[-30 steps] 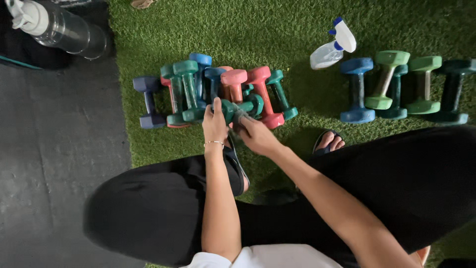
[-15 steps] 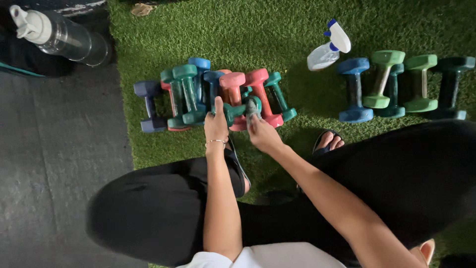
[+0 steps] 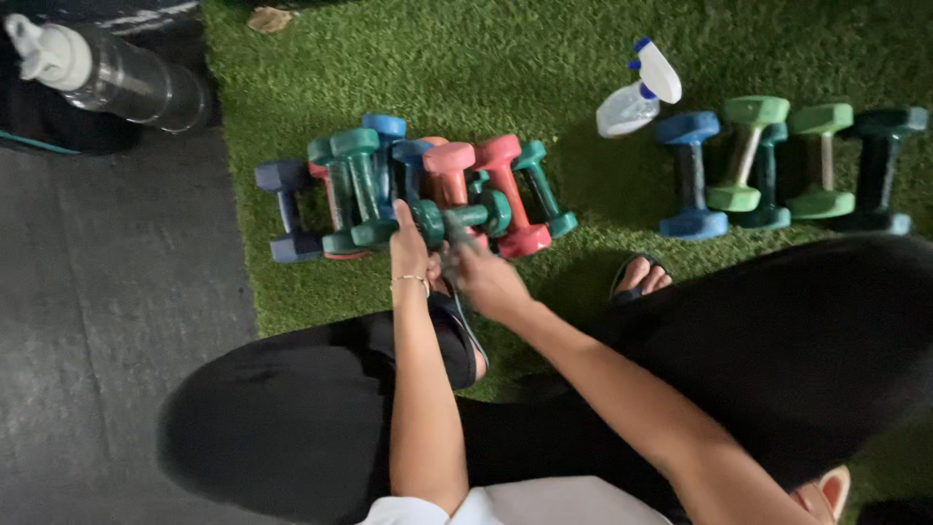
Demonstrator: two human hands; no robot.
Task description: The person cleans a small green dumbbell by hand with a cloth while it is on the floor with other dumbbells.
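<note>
Head view. The left hand [image 3: 408,248] and right hand [image 3: 483,275] meet over a small dark-green dumbbell [image 3: 463,216] lying crosswise at the near side of a dumbbell cluster [image 3: 408,185] by the left edge of the green turf [image 3: 466,68]. The left hand's fingers close on one end; the right hand's grip appears curled, though blurred. A spray bottle [image 3: 637,92] lies beside a second dumbbell row [image 3: 777,165], well apart.

Small dark-green dumbbell [image 3: 457,216] looks matt, rubbery-coated; green artificial turf [image 3: 466,78] is rough, fibrous; grey floor mat [image 3: 107,292] looks matt, grainy; clear plastic bottle [image 3: 136,86] is glossy.
</note>
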